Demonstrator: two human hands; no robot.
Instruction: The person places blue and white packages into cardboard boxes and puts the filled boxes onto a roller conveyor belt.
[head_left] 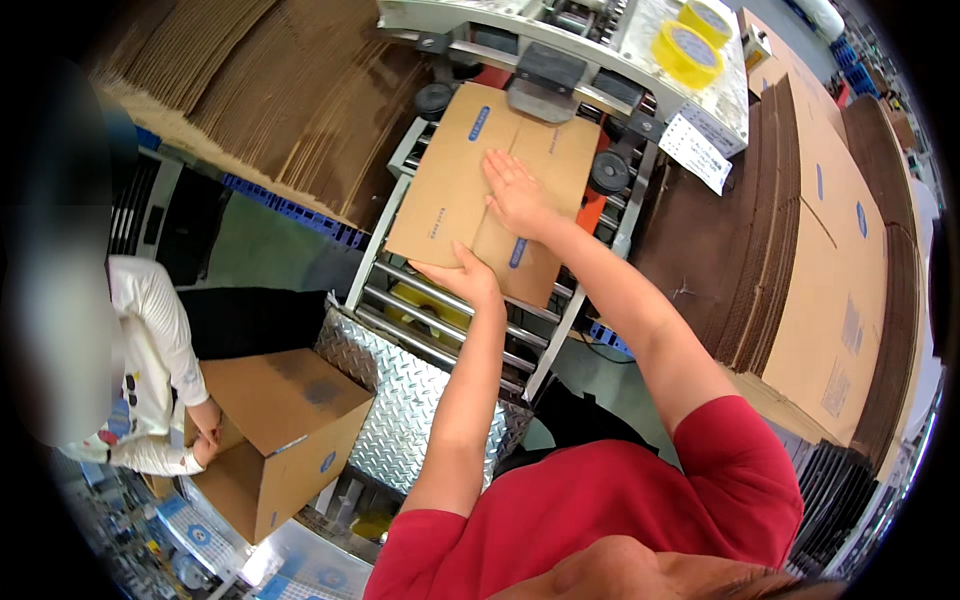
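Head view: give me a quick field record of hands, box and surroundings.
left hand: gripping near edge of the closed cardboard box
right hand: flat on the box's top flaps
box position: on roller conveyor, at the taping machine
nearby: flat carton stacks; co-worker's box at left
tape rolls: yellow, on machine

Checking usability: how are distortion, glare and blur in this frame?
Head view: strong fisheye bend, dark rim corners; the carton under the right hand and left hand is sharp; mild glare on the checker plate; a blurred patch covers the co-worker's head at left.
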